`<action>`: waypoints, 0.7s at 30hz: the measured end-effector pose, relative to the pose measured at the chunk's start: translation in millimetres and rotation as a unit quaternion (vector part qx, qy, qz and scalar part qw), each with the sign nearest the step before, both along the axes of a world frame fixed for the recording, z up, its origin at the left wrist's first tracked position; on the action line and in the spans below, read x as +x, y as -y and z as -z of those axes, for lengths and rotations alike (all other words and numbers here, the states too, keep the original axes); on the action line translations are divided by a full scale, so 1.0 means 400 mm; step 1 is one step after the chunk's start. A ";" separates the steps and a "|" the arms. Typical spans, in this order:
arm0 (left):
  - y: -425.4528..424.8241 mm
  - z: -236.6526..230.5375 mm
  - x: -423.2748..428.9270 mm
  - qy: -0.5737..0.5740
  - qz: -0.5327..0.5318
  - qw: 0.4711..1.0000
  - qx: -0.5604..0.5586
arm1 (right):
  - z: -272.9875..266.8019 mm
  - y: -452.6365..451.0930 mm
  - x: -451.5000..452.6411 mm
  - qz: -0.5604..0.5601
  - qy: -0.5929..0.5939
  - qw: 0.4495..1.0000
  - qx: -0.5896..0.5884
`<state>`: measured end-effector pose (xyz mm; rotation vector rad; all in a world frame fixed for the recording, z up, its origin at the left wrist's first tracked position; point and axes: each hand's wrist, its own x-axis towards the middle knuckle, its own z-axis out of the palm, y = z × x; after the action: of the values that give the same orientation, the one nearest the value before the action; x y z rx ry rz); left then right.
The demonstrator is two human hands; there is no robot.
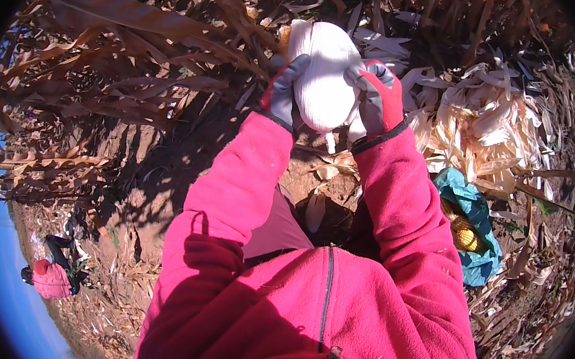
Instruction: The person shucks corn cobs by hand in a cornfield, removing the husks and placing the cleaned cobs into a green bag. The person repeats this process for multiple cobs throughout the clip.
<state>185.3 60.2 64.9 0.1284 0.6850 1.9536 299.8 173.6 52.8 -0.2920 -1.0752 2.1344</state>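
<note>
An ear of corn in pale husk is held out before my chest, its husk glaring white in the sun. My left hand, in a grey and red work glove, grips its left side. On the other side my right hand, gloved alike, pinches the husk edge between thumb and fingers. Yellow kernels show past the husk at the upper left. A pale stalk end pokes out below. The husk hides most of the cob and part of my left fingers.
Dry corn stalks and leaves crowd the left and top. At the right lie a heap of stripped husks and a teal sack containing yellow corn ears. A person sits farther off at the lower left.
</note>
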 end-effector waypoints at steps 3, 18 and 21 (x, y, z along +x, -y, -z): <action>-0.009 0.031 -0.043 -0.054 -0.083 0.995 -0.014 | -0.017 0.011 0.000 0.046 0.011 0.999 0.002; -0.004 0.030 -0.084 -0.079 -0.130 0.988 -0.026 | 0.026 0.059 -0.050 -0.105 0.080 0.978 0.161; -0.013 0.056 -0.085 -0.103 -0.123 0.987 -0.029 | 0.081 0.060 -0.067 -0.121 0.100 0.977 0.145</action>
<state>151.3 65.5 42.7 0.2216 0.9298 2.1726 273.2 149.6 20.6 -0.2517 -1.5899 2.1517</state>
